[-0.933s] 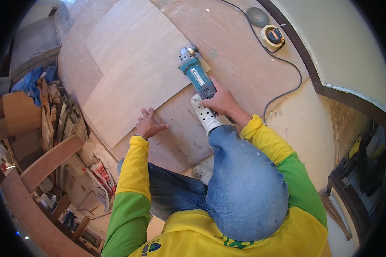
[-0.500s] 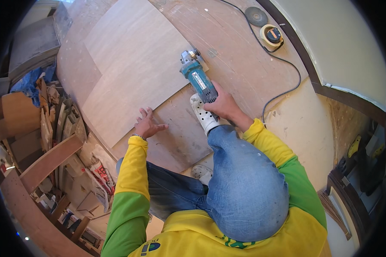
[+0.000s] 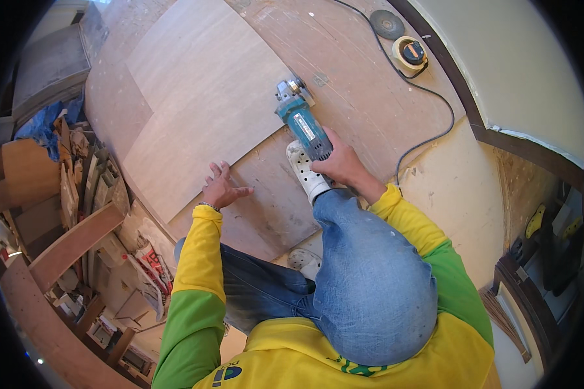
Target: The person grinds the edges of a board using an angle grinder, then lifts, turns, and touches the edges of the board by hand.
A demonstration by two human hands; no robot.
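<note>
My right hand is wrapped round the rear body of a teal angle grinder. The grinder's metal head and disc sit at the right edge of a pale, thin wood sheet. With fingers spread, my left hand rests on the near edge of that sheet. Under it lies a larger, scuffed brown board. My right foot, in a white perforated clog, is on the board just beside the grinder.
A grey grinding disc and a round cream-and-black power socket reel lie at the far right, with a dark cord curving near them. Scrap wood and a blue tarp are heaped at left. A wooden frame stands near-left.
The grinder and my right hand have shifted slightly right and nearer me along the sheet's edge. My left hand has stayed almost in place.
</note>
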